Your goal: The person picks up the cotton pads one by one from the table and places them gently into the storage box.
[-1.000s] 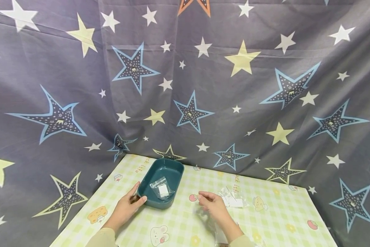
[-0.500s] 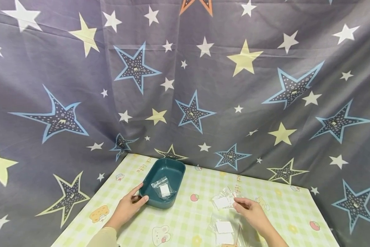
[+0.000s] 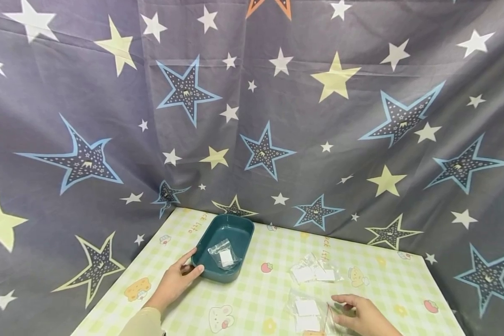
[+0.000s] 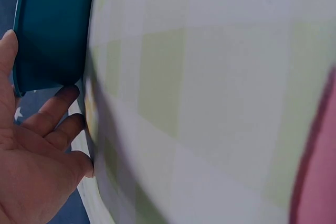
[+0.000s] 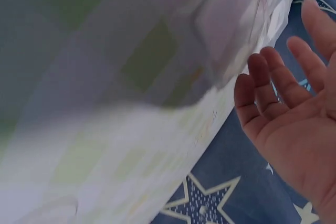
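A teal tray [image 3: 209, 276] stands on the checked tablecloth [image 3: 252, 298] with a small clear bag [image 3: 224, 256] holding a white pad inside it. My left hand [image 3: 185, 273] holds the tray's near left corner, thumb at the rim and fingers along the outer wall; the left wrist view shows that hand [image 4: 37, 129] cupped against the tray [image 4: 52, 24]. My right hand [image 3: 349, 311] lies flat with straight fingers beside a pile of clear bags [image 3: 306, 313] at the table's near edge. In the right wrist view the right hand's [image 5: 286, 103] palm is empty next to a blurred bag [image 5: 231, 19].
A second cluster of clear bags with white pads [image 3: 314, 273] lies mid-table, right of the tray. A star-printed grey curtain [image 3: 260, 116] hangs behind the table and drapes past its left and right edges.
My right hand has drawn away from the tray, first to the mid-table bags, then down to the near pile. The left hand and tray have stayed put.
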### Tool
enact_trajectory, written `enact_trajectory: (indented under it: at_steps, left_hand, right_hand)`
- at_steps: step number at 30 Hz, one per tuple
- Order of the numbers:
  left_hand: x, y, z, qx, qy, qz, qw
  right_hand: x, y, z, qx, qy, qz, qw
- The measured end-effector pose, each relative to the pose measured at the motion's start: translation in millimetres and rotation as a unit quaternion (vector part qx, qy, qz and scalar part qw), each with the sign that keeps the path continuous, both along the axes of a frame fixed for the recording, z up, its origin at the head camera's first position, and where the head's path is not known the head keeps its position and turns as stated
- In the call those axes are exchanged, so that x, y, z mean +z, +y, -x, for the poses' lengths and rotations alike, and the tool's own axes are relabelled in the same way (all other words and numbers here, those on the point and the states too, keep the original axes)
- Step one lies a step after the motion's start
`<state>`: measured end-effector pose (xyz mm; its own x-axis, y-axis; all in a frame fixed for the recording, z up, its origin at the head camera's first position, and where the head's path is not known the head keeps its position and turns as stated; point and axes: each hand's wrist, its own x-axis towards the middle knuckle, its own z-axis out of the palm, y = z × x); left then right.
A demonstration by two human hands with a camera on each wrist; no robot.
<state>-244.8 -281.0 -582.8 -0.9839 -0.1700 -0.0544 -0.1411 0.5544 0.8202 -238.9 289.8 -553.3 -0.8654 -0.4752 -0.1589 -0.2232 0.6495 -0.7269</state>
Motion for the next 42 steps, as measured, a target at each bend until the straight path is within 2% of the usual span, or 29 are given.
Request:
enact_trajectory:
  at_steps: [2, 4, 7, 8, 11, 15, 19, 26, 29, 37, 42]
  left_hand:
    - [0.1, 0.7, -0.7, 0.0, 0.001, -0.002, 1.0]
    - [0.4, 0.9, -1.4, -0.001, 0.002, -0.005, 1.0]
    - [1.2, 0.9, -2.1, -0.004, 0.004, -0.004, 1.0]
    - [1.4, 0.7, -2.1, -0.005, 0.004, -0.003, 1.0]
    - [1.5, 0.5, -1.9, -0.004, 0.004, 0.0, 1.0]
    - [-0.7, -0.1, -1.6, -0.004, 0.002, 0.001, 1.0]
    - [-4.0, -0.5, -2.5, -0.003, -0.003, -0.001, 1.0]
    - [-6.8, -0.2, -3.5, -0.002, 0.003, -0.001, 1.0]
    - [-7.1, -0.4, -3.4, -0.002, 0.005, 0.0, 1.0]
    - [-5.7, -0.6, -3.0, -0.002, 0.006, 0.0, 1.0]
    - [-3.4, -0.3, -3.0, -0.003, 0.007, 0.003, 1.0]
  right_hand:
    - [-16.2, 20.1, 6.3, 0.037, 0.038, -0.023, 0.998]
    - [-38.1, 42.0, 14.0, 0.071, 0.093, -0.037, 0.992]
    - [-60.9, 64.5, 18.7, 0.074, 0.145, -0.066, 0.984]
    - [-64.5, 68.5, 18.2, 0.072, 0.141, -0.066, 0.985]
    - [-59.6, 69.6, 11.3, 0.061, 0.074, -0.065, 0.993]
    - [-49.5, 66.3, 4.6, 0.095, 0.024, -0.053, 0.994]
    - [-41.8, 62.8, -1.2, 0.113, 0.026, -0.033, 0.993]
    - [-25.1, 50.2, -17.5, 0.077, 0.02, 0.007, 0.997]
    - [-21.7, 47.9, -19.7, 0.075, 0.025, 0.011, 0.997]
    - [-24.6, 50.0, -19.6, 0.087, 0.032, 0.041, 0.995]
    - [-25.2, 50.0, -17.5, 0.084, 0.038, 0.025, 0.995]
